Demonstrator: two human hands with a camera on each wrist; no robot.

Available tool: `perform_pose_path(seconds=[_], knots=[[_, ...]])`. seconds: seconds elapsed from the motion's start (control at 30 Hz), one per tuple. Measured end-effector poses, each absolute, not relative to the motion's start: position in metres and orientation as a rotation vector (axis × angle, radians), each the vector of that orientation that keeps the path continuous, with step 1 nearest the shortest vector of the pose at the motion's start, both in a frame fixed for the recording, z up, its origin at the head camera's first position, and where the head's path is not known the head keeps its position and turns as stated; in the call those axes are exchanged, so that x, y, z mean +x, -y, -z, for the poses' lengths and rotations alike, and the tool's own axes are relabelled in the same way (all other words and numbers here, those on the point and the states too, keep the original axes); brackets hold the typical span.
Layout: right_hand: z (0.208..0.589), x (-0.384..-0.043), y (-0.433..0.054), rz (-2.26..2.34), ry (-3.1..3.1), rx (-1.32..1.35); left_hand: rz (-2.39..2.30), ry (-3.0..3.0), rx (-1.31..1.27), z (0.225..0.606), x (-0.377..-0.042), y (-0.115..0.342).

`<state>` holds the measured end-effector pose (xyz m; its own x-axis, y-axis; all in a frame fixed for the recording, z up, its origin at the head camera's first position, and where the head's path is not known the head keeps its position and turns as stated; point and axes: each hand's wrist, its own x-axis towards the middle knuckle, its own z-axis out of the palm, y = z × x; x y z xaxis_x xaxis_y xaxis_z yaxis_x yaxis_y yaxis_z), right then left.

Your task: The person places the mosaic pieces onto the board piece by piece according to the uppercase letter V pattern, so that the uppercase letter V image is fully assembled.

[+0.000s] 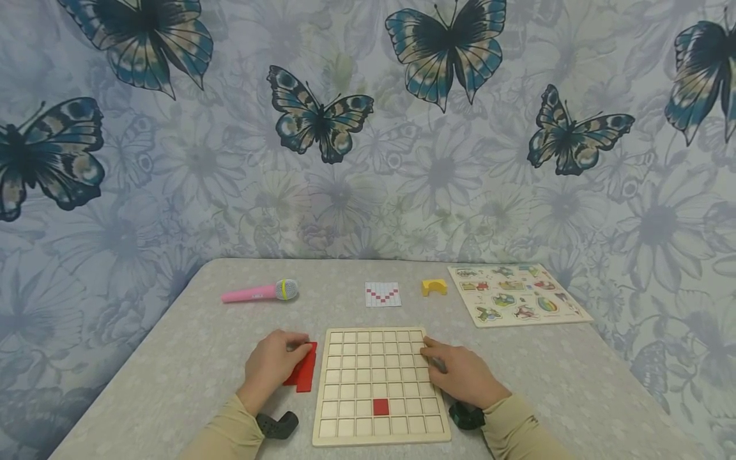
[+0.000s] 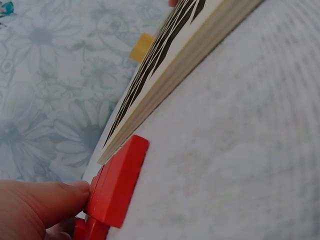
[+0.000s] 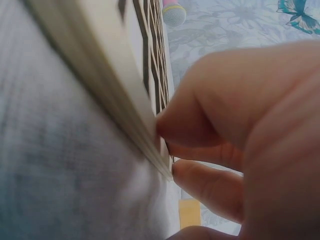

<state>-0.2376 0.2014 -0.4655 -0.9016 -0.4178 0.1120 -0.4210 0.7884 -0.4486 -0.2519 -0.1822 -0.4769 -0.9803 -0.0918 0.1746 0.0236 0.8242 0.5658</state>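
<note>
A pale wooden grid board (image 1: 349,375) lies flat with one red square tile (image 1: 381,407) in a cell of its second row from the near edge. Left of it, red pieces (image 1: 307,374) lie close together on the table. My left hand (image 1: 275,364) is over them, thumb and fingers pinching at their far end; in the left wrist view the thumb (image 2: 70,197) meets the red pieces (image 2: 117,182). At the board's right edge, my right hand (image 1: 462,374) grips the rim, thumb on top and fingers against the side, as the right wrist view shows.
Behind the board lies a white card (image 1: 383,294) with a pink V pattern on a grid. A pink toy microphone (image 1: 259,293) is at back left. A yellow arch block (image 1: 434,287) and a picture puzzle board (image 1: 520,297) are at back right. A butterfly-patterned wall stands behind.
</note>
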Motion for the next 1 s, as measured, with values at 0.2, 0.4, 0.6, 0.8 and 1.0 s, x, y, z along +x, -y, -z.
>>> perform_pose_path(seconds=[0.2,0.4,0.6,0.8,1.0], knots=[[0.4654,-0.237,-0.2013,-0.736,2.959,0.696,0.864,2.825,0.034,0.4765,-0.2521,0.1827],[0.465,-0.2363,-0.2007,-0.735,2.955,0.701,0.859,2.823,0.028,0.4761,-0.2526,0.1827],[0.464,-0.2367,-0.2008,-0.738,2.962,0.69,0.859,2.831,0.04,0.4755,-0.2528,0.183],[0.4643,-0.2367,-0.2008,-0.733,2.971,0.678,0.89,2.814,0.051,0.4747,-0.2532,0.1828],[0.4639,-0.2356,-0.2,-0.731,2.964,0.683,0.934,2.805,0.083,0.4732,-0.252,0.1816]])
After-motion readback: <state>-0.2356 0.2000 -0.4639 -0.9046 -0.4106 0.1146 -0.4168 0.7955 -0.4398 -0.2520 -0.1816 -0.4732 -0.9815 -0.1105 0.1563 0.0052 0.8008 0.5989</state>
